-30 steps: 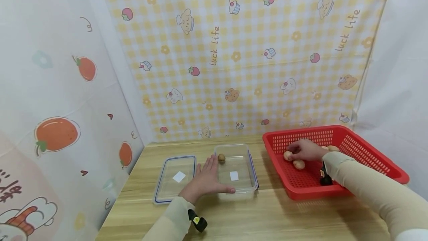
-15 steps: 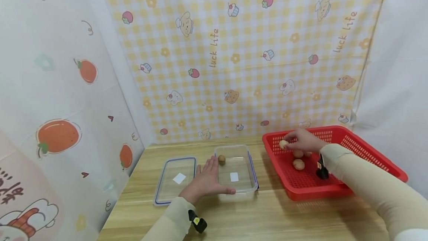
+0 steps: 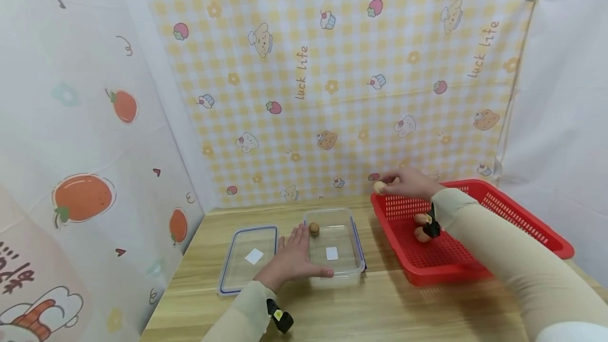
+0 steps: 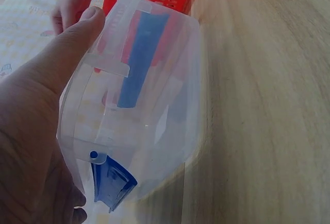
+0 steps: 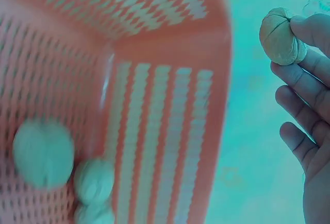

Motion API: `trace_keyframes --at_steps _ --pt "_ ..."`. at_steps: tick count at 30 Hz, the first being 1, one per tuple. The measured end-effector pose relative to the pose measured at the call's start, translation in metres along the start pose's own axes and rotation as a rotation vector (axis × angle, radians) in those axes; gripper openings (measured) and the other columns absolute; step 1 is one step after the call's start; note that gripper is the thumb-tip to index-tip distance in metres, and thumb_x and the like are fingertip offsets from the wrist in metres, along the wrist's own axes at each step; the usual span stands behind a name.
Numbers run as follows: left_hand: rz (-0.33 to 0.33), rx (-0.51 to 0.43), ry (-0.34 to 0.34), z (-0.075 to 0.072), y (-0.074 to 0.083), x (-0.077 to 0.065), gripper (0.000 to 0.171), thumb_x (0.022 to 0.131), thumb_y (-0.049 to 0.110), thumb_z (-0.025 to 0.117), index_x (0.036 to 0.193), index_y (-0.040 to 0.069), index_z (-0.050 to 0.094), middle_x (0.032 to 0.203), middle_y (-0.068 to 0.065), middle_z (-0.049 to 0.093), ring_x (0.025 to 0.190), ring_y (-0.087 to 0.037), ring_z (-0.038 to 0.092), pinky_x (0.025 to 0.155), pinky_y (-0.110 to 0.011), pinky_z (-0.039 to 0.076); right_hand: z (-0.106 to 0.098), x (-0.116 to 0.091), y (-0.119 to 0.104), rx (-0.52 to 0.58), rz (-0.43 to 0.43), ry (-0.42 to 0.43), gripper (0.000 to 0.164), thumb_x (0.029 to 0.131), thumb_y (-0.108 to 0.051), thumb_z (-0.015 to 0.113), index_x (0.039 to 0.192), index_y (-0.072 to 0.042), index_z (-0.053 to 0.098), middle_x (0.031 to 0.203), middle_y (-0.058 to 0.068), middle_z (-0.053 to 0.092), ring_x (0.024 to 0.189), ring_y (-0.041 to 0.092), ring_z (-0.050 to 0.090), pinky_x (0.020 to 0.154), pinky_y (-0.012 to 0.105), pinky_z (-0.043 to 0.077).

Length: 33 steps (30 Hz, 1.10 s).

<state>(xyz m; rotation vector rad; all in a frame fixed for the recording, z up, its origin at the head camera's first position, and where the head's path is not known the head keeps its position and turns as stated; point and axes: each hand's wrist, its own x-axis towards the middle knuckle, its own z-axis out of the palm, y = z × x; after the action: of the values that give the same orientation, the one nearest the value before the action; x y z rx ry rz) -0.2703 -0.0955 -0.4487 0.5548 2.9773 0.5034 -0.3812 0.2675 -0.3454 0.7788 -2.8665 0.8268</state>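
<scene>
My right hand (image 3: 410, 182) pinches a pale tan walnut (image 3: 379, 187) between thumb and fingertips, over the back left corner of the red basket (image 3: 404, 260). The right wrist view shows this walnut's seam and the other fingers spread below it. My left hand (image 3: 295, 257) rests against a clear plastic box (image 3: 342, 267), its fingers straight along the left side and the thumb along the front rim. One brown walnut (image 3: 314, 229) lies inside that box near its back left. Several walnuts (image 5: 43, 153) lie in the basket, partly hidden by my right wrist in the head view.
A clear lid with a blue seal (image 3: 249, 258) lies flat on the wooden table (image 3: 342, 315), left of the box. Blue clips (image 4: 111, 183) hang from the box's sides. A patterned cloth (image 3: 304, 136) stands behind the table.
My right hand has lifted the walnut out of the basket and carried it left and up to the basket's rim. The left hand and the box have stayed put.
</scene>
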Motion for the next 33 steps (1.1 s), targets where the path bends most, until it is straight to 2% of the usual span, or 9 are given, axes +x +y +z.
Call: trace_keyframes --at_steps 6,12,16,18,21,27,33 --pt "0.013 0.066 0.017 -0.002 0.0 0.0 0.139 0.069 0.09 0.06 0.161 -0.001 0.009 0.167 -0.018 0.003 0.155 -0.036 0.007 0.119 -0.065 0.003 0.01 0.018 -0.026 0.046 -0.017 0.033 0.042 0.092 -0.041 0.073 0.126 -0.016 0.073 0.115 0.006 0.073 0.103 0.024 0.067 0.088 0.048 0.053" --pt "0.037 0.073 0.018 -0.004 -0.006 -0.003 0.135 0.072 0.086 0.062 0.161 -0.001 0.011 0.168 -0.018 0.004 0.155 -0.035 0.008 0.119 -0.066 0.002 0.024 0.032 -0.051 0.059 -0.043 0.028 0.041 0.092 -0.042 0.074 0.125 -0.02 0.073 0.113 0.001 0.074 0.102 0.021 0.068 0.085 0.042 0.054" --pt "0.058 0.066 0.0 -0.003 -0.012 -0.003 0.131 0.075 0.084 0.062 0.161 0.0 0.01 0.169 -0.016 0.005 0.155 -0.033 0.008 0.119 -0.064 0.002 0.039 0.04 -0.061 0.146 -0.04 0.017 0.035 0.092 -0.034 0.074 0.122 -0.017 0.075 0.106 -0.001 0.074 0.098 0.021 0.067 0.081 0.036 0.053" --pt "0.068 0.058 -0.005 -0.002 -0.014 -0.003 0.131 0.075 0.085 0.06 0.162 0.001 0.01 0.169 -0.015 0.006 0.155 -0.033 0.008 0.119 -0.065 0.002 0.049 0.044 -0.064 0.228 -0.043 0.003 0.033 0.092 -0.027 0.074 0.121 -0.011 0.074 0.105 0.003 0.075 0.096 0.022 0.068 0.08 0.034 0.054" --pt "0.068 0.051 -0.013 -0.002 -0.015 -0.003 0.133 0.073 0.089 0.057 0.162 0.003 0.008 0.169 -0.013 0.005 0.155 -0.031 0.007 0.12 -0.064 0.002 0.061 0.048 -0.069 0.276 -0.047 0.007 0.032 0.093 -0.021 0.074 0.122 -0.006 0.073 0.108 0.007 0.074 0.094 0.02 0.069 0.08 0.033 0.056" --pt "0.07 0.033 -0.012 -0.004 -0.013 -0.004 0.135 0.072 0.09 0.056 0.162 0.002 0.008 0.169 -0.015 0.005 0.155 -0.033 0.008 0.119 -0.065 0.003 0.084 0.051 -0.081 0.306 -0.007 0.027 0.032 0.092 -0.017 0.075 0.121 -0.005 0.073 0.111 0.008 0.074 0.098 0.019 0.068 0.084 0.036 0.057" --pt "0.06 0.028 -0.012 -0.005 -0.011 -0.005 0.136 0.071 0.09 0.057 0.162 0.001 0.009 0.169 -0.014 0.006 0.155 -0.032 0.008 0.119 -0.065 0.003 0.113 0.053 -0.092 0.409 0.071 0.036 0.03 0.093 -0.015 0.073 0.121 -0.004 0.072 0.11 0.006 0.074 0.1 0.019 0.068 0.089 0.038 0.056"
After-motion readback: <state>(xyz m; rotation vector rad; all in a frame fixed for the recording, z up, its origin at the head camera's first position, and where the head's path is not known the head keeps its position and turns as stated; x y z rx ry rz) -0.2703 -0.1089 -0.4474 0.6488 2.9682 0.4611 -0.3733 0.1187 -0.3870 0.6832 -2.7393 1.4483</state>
